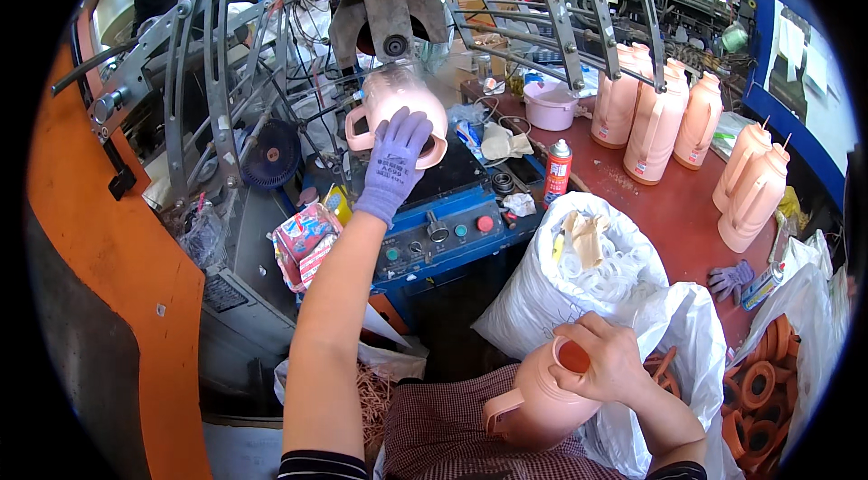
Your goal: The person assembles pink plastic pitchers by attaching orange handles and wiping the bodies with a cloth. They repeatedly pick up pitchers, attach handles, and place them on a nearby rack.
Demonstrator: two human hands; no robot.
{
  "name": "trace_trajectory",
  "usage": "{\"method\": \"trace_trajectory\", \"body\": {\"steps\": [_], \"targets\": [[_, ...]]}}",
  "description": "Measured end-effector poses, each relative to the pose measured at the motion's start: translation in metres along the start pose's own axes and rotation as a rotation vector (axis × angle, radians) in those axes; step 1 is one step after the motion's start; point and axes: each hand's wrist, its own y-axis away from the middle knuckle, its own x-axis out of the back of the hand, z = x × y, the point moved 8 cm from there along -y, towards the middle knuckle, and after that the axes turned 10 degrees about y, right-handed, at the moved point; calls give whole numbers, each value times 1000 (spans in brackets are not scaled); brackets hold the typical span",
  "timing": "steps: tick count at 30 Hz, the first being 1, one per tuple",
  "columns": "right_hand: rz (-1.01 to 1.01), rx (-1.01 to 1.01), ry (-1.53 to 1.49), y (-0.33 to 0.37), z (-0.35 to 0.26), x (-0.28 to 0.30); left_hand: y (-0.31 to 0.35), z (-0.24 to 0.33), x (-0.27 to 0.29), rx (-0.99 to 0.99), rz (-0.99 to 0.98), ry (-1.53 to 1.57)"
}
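Note:
My left hand (pixel 395 165), in a purple knit glove, reaches forward to a pink plastic flask casing (pixel 389 93) with a loop handle. Its fingers lie over the casing's lower body, near the flared rim; the thumb is hidden. The casing hangs tilted beneath the metal head (pixel 391 26) of a machine. My bare right hand (pixel 604 361) is closed on the mouth rim of a second pink flask casing (pixel 540 403), the fingertips hooked into the opening. That casing is tilted above my lap, its handle toward the left.
Curved slotted metal arms (pixel 220 82) surround the machine head. Below is a blue control panel (pixel 440 231) with buttons. Several finished casings (pixel 657 123) stand on the red table (pixel 624 200), beside a red spray can (pixel 558 171). A white sack (pixel 533 299) of clear rings stands nearby.

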Motion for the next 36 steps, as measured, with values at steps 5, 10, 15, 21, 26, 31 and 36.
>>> {"method": "trace_trajectory", "body": {"steps": [5, 10, 15, 21, 26, 31, 36], "targets": [[6, 12, -37, -11, 4, -13, -4, -2, 0, -109, -130, -64], [-5, 9, -63, -21, 5, -21, -10, 5, 7, -176, -204, -71], [32, 8, -90, -27, 8, -23, -11, 8, 10, -214, -170, -21], [82, 23, -147, -29, 5, -18, -9, 0, 11, -224, -211, -3], [139, 4, -120, -15, 0, -12, -12, 0, 9, -238, -246, -18], [202, -52, -35, 5, -1, 2, -14, 1, -4, -235, -285, 2], [211, -156, -113, 32, 7, 4, 3, 20, 14, -64, -413, -249]]}}
